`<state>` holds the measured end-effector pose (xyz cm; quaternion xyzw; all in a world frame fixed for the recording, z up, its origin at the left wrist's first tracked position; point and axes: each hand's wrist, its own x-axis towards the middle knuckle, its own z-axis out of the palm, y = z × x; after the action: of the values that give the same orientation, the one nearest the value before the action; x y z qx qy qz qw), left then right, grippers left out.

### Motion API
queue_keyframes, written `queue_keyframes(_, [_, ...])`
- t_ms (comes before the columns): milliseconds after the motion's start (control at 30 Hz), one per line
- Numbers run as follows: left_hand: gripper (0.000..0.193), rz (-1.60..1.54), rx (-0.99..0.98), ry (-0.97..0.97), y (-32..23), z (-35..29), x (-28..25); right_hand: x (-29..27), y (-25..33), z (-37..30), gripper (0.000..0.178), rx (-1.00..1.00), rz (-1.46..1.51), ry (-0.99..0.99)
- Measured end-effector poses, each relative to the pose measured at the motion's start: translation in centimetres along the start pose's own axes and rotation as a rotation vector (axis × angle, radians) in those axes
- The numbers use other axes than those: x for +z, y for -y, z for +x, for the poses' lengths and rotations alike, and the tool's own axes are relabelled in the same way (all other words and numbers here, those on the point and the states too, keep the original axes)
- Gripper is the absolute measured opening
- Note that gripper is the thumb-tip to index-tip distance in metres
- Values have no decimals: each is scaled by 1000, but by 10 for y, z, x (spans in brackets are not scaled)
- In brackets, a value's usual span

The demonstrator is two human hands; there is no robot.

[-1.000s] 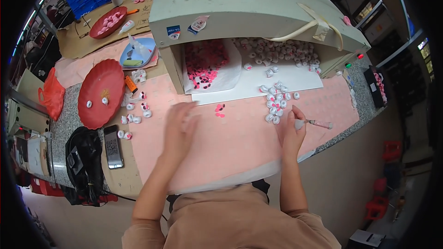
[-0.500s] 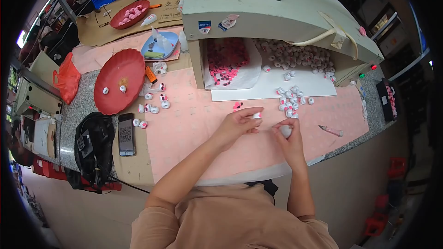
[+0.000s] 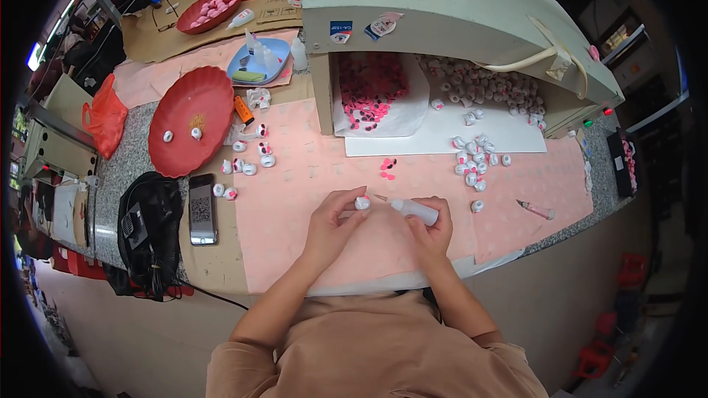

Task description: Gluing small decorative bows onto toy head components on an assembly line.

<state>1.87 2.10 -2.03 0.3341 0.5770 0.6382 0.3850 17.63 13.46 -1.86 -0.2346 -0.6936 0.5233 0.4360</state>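
Note:
Between the fingertips of my left hand (image 3: 324,230) is a small round white piece with a pink spot (image 3: 362,203). My right hand (image 3: 433,236) grips a small whitish squeeze bottle (image 3: 417,211), laid almost level. Its thin nozzle points left at the white piece, with a small gap between them. Just beyond the hands, a few pink bits with dark spots (image 3: 388,169) lie on the pink sheet (image 3: 310,177). A cluster of similar white pieces (image 3: 476,156) sits beyond my right hand, and a single one (image 3: 477,206) lies closer.
A grey-green cabinet (image 3: 442,26) stands ahead, its opening holding more white pieces (image 3: 487,85) and pink bits (image 3: 372,88). To the left are a red dish (image 3: 166,151), a phone (image 3: 203,210) and a black bag (image 3: 147,236). A slim tube (image 3: 535,209) lies at right.
My right hand has moved left and tipped the bottle so its nozzle faces the white piece. My left hand has drawn left and nearer with the piece. The view has shifted slightly.

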Motion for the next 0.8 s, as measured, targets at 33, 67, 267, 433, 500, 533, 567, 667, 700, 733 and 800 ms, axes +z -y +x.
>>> queue_keyframes(33, [42,15,-13,-20,-1,-1,0,0,1,-1,18,4,-6,-3])
queue_keyframes(67, [42,31,-26,-40,-1,-1,0,1,2,-2,19,-45,-64,-15])
queue_keyframes(267, [39,31,-26,-78,-1,0,4,-1,2,-3,20,-165,-162,9])
queue_keyframes(433, [39,3,-25,-79,2,0,3,0,4,-3,18,-154,-186,24])
queue_keyframes(500, [39,-4,-26,-79,1,0,3,0,6,-3,18,-125,-205,21])
queue_keyframes(533, [39,1,-23,-79,1,0,3,1,7,-3,18,-126,-204,21])
queue_keyframes(567, [39,7,-20,-79,1,-1,3,2,8,-2,16,-134,-201,33])
queue_keyframes(667, [39,58,0,-77,-1,-1,4,2,6,-3,16,-147,-194,42])
queue_keyframes(700, [39,59,-1,-75,-1,-1,4,2,6,-3,17,-151,-190,40])
queue_keyframes(733, [39,69,11,-76,0,-1,4,2,6,-3,17,-151,-190,39])
queue_keyframes(800, [39,80,22,-75,0,-1,4,2,7,-2,17,-156,-173,64])
